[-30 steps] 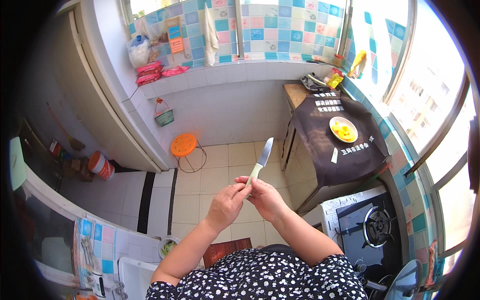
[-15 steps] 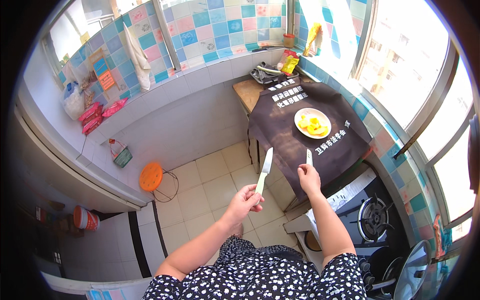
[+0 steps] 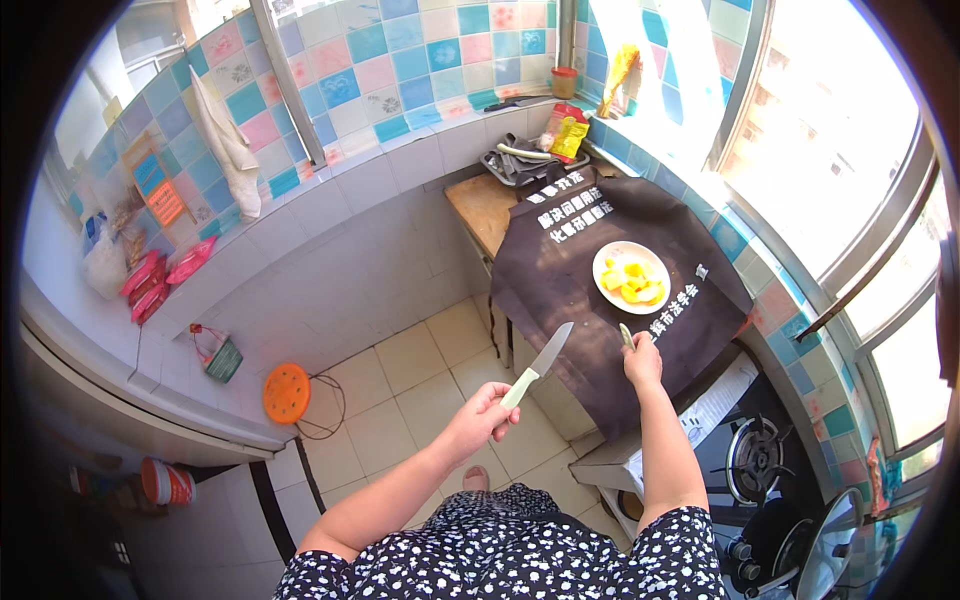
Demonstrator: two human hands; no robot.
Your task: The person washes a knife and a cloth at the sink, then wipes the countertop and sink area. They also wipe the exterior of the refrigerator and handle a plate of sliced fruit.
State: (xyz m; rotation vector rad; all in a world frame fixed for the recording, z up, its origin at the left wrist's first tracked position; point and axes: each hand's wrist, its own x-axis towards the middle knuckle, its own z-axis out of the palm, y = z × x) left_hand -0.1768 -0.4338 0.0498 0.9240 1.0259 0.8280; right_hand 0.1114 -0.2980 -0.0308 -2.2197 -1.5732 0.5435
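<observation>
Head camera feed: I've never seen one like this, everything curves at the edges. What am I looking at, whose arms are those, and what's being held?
This is one wide fisheye camera worn on a person's head, looking down, so straight walls and windows bend near the rim. There is no machine: the two forearms rising from the lower edge belong to the wearer. The left hand grips a knife by its pale handle, blade pointing up and away. The right hand pinches a small thin piece; what it is, is too small to tell. It is held over a table draped with a dark cloth. On the cloth stands a white plate with yellow cut pieces of food. Behind it lie a metal tray and packets. A gas stove is at lower right, and an orange stool stands on the tiled floor.
</observation>
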